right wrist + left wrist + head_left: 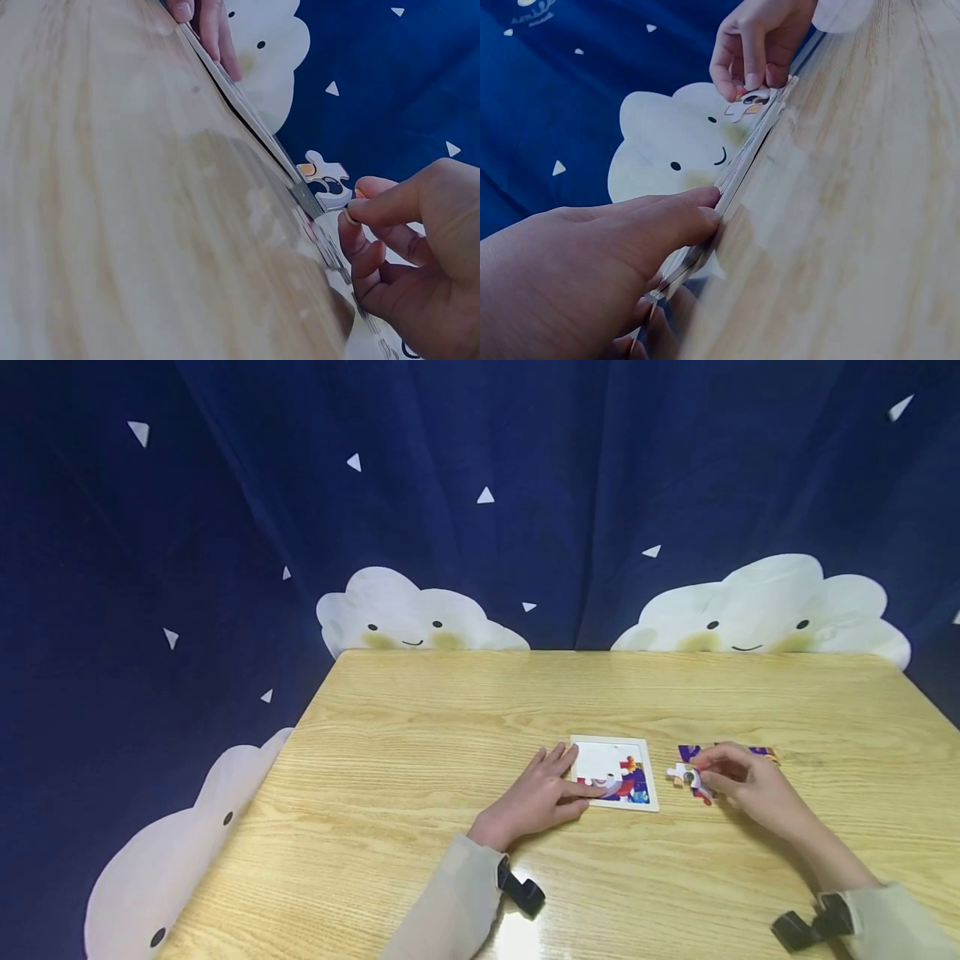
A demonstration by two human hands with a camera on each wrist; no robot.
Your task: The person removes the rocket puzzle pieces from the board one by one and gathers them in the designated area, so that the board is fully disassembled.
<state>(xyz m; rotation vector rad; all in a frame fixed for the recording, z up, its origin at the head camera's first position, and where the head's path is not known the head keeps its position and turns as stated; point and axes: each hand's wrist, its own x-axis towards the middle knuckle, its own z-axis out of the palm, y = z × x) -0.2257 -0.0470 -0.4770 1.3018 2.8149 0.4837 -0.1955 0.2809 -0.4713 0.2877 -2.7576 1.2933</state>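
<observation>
A square white-framed jigsaw tray [651, 777] lies on the table, with colourful pieces fitted along its lower and right part; its upper left is bare white. My left hand [534, 798] rests on the tray's left side, fingers stretched out, thumb over the fitted pieces. To the right of the tray, my right hand [759, 790] pinches a jigsaw piece [327, 177] between thumb and index finger, slightly above the table. More jigsaw pieces [767, 752] lie around and partly behind that hand, some hidden by it.
The wooden table [420, 718] runs back to a dark blue curtain [420, 510] with white triangles and smiling clouds. A black strap mount [525, 893] sits on the left wrist, another strap mount [813, 928] on the right.
</observation>
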